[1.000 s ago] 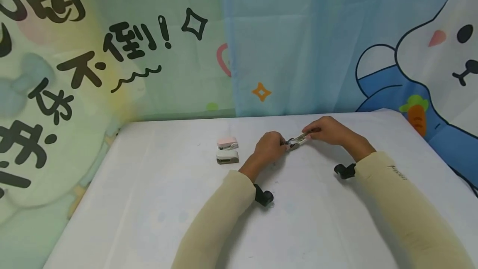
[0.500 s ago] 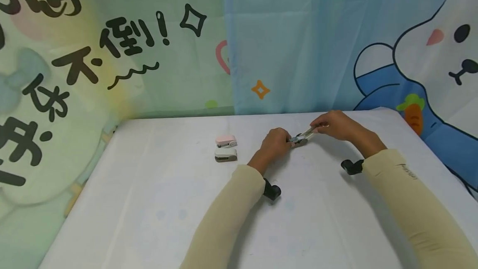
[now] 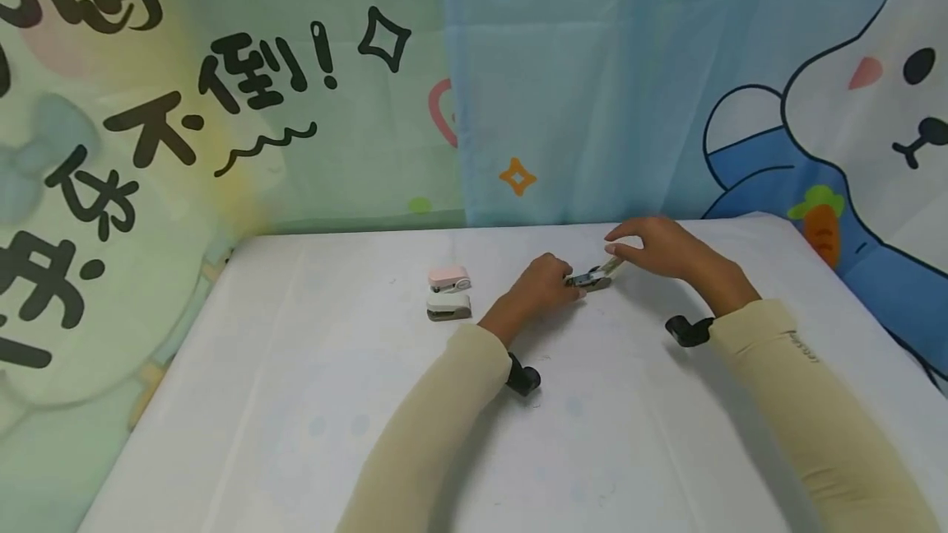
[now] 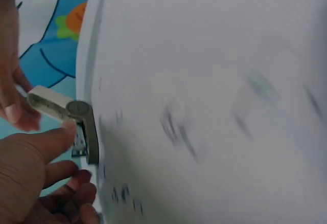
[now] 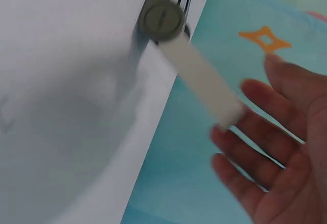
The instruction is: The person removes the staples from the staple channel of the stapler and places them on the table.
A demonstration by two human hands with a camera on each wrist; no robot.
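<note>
An opened mini stapler (image 3: 595, 280) with a pale cover and greyish base is close over the white table. My left hand (image 3: 546, 285) grips its far end, the thumb pressing on the metal staple channel in the left wrist view. The cover (image 5: 199, 78) swings out at an angle from the round hinge (image 5: 162, 20). My right hand (image 3: 659, 247) is beside the raised cover, thumb and index finger apart. In the right wrist view its spread fingertips (image 5: 225, 137) are right at the cover's end.
A pink mini stapler (image 3: 448, 279) and a white mini stapler (image 3: 448, 308) lie side by side on the white table (image 3: 333, 401), left of my hands. A printed curtain (image 3: 563, 89) hangs behind the table's back edge.
The right hand pinched the stapler's cover earlier; its thumb and index finger have now parted from it. The cover stands at a wider angle to the base. The left hand keeps its grip.
</note>
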